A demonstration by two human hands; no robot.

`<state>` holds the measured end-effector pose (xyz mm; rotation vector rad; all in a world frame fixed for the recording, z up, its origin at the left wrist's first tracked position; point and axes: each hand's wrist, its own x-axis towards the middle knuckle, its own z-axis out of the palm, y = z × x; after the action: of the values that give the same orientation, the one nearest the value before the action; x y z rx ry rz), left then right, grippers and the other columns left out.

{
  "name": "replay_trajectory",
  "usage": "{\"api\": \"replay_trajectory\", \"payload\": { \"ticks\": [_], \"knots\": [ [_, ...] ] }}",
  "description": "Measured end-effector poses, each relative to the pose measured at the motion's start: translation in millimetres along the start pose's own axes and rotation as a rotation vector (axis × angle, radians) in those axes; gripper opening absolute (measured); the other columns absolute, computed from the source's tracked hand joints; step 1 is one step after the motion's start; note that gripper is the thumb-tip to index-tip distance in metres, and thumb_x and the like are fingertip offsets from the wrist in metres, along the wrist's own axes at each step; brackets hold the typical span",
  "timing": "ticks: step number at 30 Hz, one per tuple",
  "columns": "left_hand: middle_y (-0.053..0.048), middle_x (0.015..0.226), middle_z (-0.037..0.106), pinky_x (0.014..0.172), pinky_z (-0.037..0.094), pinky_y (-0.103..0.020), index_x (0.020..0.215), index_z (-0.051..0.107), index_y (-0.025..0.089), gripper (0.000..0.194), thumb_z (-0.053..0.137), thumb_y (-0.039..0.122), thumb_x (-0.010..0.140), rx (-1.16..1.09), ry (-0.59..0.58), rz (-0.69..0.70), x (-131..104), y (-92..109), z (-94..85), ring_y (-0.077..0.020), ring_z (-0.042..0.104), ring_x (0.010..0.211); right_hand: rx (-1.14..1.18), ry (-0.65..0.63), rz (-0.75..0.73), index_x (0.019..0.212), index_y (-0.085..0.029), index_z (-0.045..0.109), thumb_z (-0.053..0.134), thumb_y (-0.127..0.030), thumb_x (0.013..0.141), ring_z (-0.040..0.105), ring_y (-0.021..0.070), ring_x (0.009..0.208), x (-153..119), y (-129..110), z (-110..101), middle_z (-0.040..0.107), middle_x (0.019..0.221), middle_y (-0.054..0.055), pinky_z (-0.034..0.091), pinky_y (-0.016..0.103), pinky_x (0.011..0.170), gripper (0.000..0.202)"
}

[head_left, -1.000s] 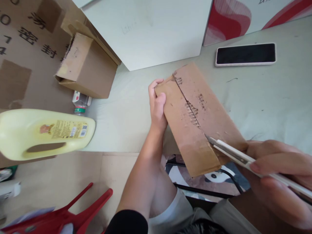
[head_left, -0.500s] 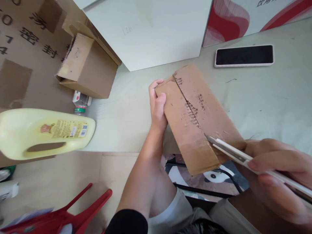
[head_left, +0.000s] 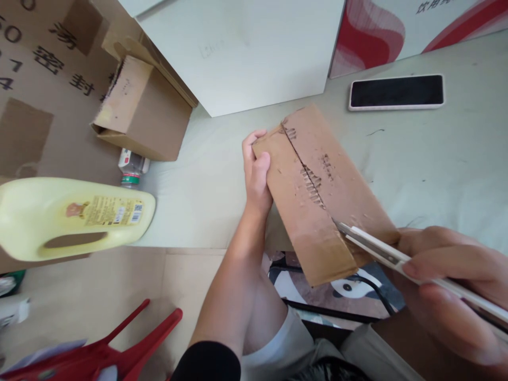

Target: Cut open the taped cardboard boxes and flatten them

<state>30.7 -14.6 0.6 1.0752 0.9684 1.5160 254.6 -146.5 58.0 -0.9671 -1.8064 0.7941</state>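
Note:
A brown cardboard box (head_left: 317,185) is tilted at the table's front edge, its upper face split by a seam with torn, ridged patches beside it. My left hand (head_left: 257,172) grips the box's far left corner, thumb on top and the other fingers partly hidden. In my right hand (head_left: 456,286) is a white box cutter (head_left: 381,248), closed between thumb and fingers. The cutter's blade tip rests at the seam near the box's near end. Part of my right hand lies close to the box's right corner.
A phone (head_left: 397,92) lies at the back right. Behind stand a white box (head_left: 254,58) and a red-and-white carton (head_left: 369,37). At left are an open cardboard box (head_left: 159,116), a clear bottle (head_left: 130,168) and a yellow jug (head_left: 119,203). A red plastic object (head_left: 130,344) sits below.
Almost nothing differs. The box, both hands and the cutter stay in nearly the same place, the blade tip still at the seam.

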Motion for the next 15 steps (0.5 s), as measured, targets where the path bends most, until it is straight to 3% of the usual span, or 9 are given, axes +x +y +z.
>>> {"api": "replay_trajectory", "payload": {
  "ticks": [5,15],
  "knots": [
    [-0.006,0.113,0.058,0.098,0.051,-0.041,0.119,0.052,0.029,0.057,0.066,0.070,0.082,-0.002,0.002,0.014,0.2,-0.6,-0.2,-0.0258,0.063,0.112,-0.023,0.059,0.036,0.100,-0.027,0.059,0.050,-0.011,0.090,0.057,0.0188,0.054,-3.0,-4.8,3.1,0.056,0.065,0.003,0.048,0.035,0.046,0.020],
    [-0.004,0.110,0.060,0.091,0.053,-0.037,0.119,0.052,0.029,0.056,0.065,0.070,0.082,-0.003,-0.001,0.016,-1.2,0.5,0.5,-0.0226,0.066,0.102,-0.033,0.000,0.015,0.097,-0.026,0.057,0.049,-0.008,0.089,0.055,0.0148,0.050,0.4,-5.5,2.5,0.055,0.064,0.001,0.048,0.031,0.046,0.022]
  ]
}}
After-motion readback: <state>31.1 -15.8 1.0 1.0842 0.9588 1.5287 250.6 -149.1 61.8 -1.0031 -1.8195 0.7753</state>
